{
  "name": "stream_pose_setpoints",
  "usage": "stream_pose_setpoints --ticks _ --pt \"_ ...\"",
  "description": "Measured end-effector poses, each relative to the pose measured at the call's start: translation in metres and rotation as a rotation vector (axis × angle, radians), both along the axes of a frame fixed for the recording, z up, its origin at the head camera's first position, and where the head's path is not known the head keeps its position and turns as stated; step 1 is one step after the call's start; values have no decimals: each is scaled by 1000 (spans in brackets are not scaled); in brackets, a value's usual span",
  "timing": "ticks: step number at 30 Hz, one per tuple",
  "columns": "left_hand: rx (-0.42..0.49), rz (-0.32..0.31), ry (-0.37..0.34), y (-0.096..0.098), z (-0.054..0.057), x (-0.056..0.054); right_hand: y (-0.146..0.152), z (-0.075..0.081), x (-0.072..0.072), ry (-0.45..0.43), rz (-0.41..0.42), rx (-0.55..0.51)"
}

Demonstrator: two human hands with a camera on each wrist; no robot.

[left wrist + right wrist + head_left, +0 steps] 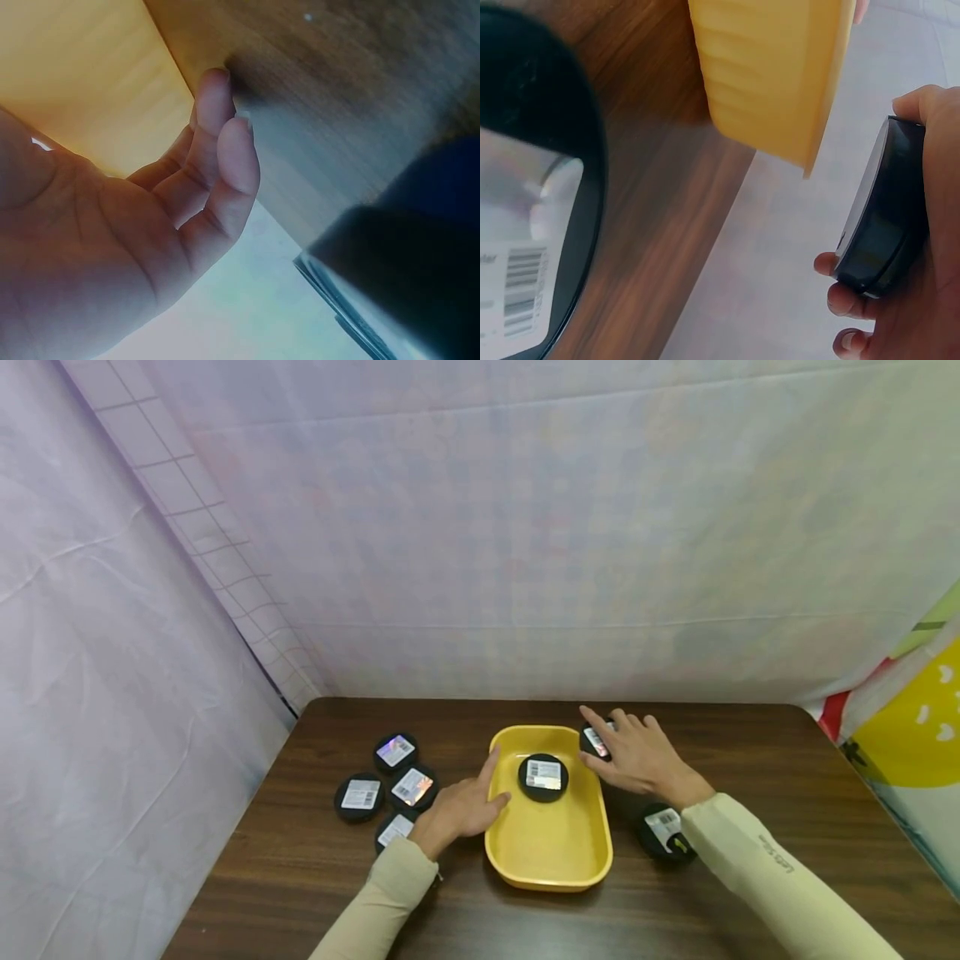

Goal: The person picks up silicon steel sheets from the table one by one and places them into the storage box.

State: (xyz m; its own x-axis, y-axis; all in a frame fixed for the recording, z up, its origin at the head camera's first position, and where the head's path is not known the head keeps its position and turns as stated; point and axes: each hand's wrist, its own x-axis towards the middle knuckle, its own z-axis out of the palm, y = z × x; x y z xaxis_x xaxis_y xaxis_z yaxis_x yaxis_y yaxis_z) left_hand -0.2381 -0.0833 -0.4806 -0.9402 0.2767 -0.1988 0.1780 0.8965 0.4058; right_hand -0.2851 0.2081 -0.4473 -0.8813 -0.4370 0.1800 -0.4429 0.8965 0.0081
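My right hand (637, 756) grips a flat round black container (889, 206) by its edge, thumb on one side and fingers on the other. It is held above the table, just off the right rim of a yellow plastic tray (551, 860). Inside that tray lies another labelled black container (542, 777). At the tray's left wall, my left hand (461, 806) holds the rim, its thumb over the inner side. The left wrist view shows the other fingers (236, 161) loosely bent beside the outer wall.
Left of the tray, several similar black containers (359, 797) lie grouped on the dark wooden table (277, 860), one partly behind the left wrist. Below the right forearm sits one more container (663, 831) with a yellow mark. Behind the table hangs a pale curtain (525, 543).
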Motion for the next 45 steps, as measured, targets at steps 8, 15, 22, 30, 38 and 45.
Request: stream_pose_setpoints --ticks 8,15,22,30,38,45 --pt "4 5 -10 -1 0 0 -13 1 -2 9 35 -16" --pt "11 7 -16 -1 -1 0 -22 1 -3 8 54 -39" --pt "9 8 -16 -1 -2 0 -28 -2 -1 7 75 -43" --pt "7 7 -18 0 -2 0 -35 -3 -1 6 93 -40" --pt "6 -1 -10 0 -1 1 -43 -5 0 11 108 -36" --pt "1 -8 -21 -1 1 0 -49 -8 0 25 128 -31"
